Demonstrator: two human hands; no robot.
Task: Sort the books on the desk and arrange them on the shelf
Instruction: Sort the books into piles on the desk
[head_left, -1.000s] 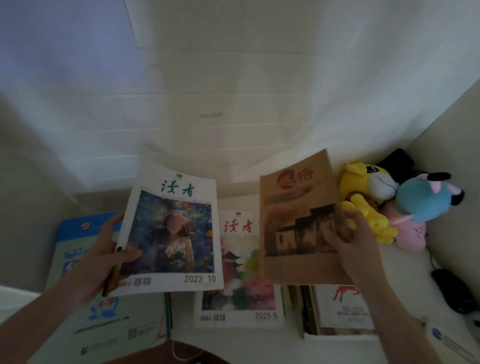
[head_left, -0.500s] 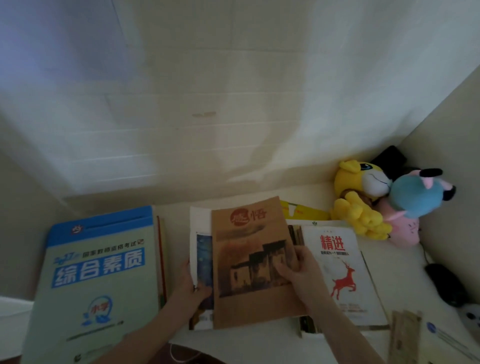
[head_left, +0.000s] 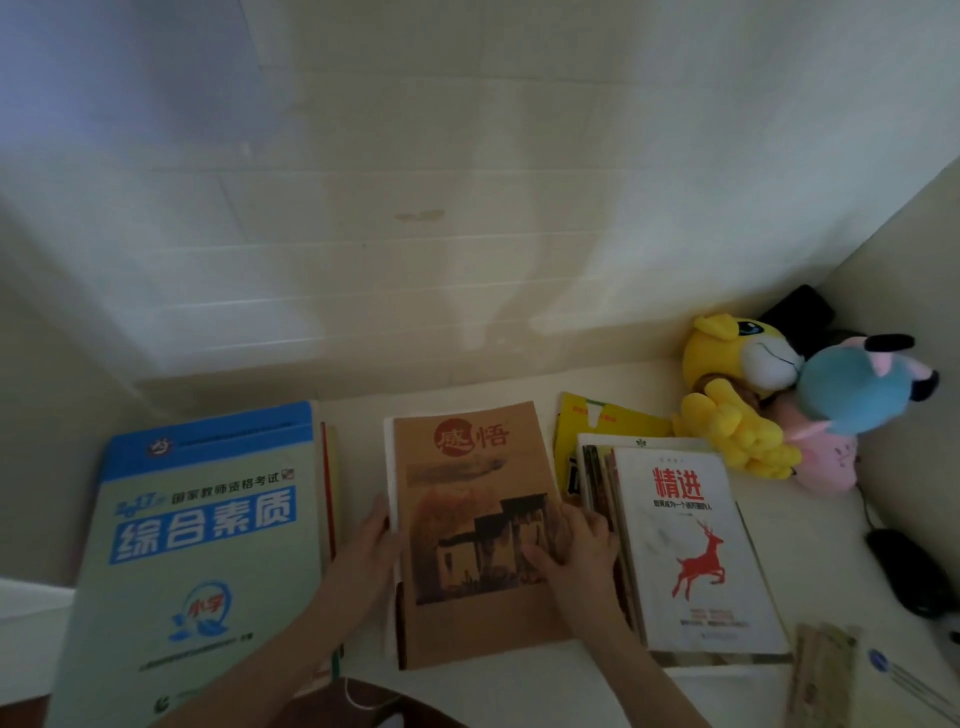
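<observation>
Desk (head_left: 493, 693) surface: brown book (head_left: 467, 467) lies flat atop centre stack, between blue book (head_left: 208, 519) and white deer book (head_left: 691, 545). Right hand (head_left: 576, 551) presses its cover, fingers spread; left hand (head_left: 369, 545) flat against left edge

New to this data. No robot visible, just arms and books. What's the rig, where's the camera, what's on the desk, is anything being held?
There is no machine here. A person works with bare hands, and one wide-angle camera on their head looks forward and down, so the arms entering from below are the wearer's own.

On the desk lie a big blue-green book on the left, a brown book in the middle on top of other thin ones, and a white book with a red deer on the right, with a yellow booklet behind it. Plush toys sit in the far right corner.

Nothing is lifted. The left hand touches the brown book's left edge with straight fingers. The right hand rests on its cover, probably squaring the pile.
</observation>
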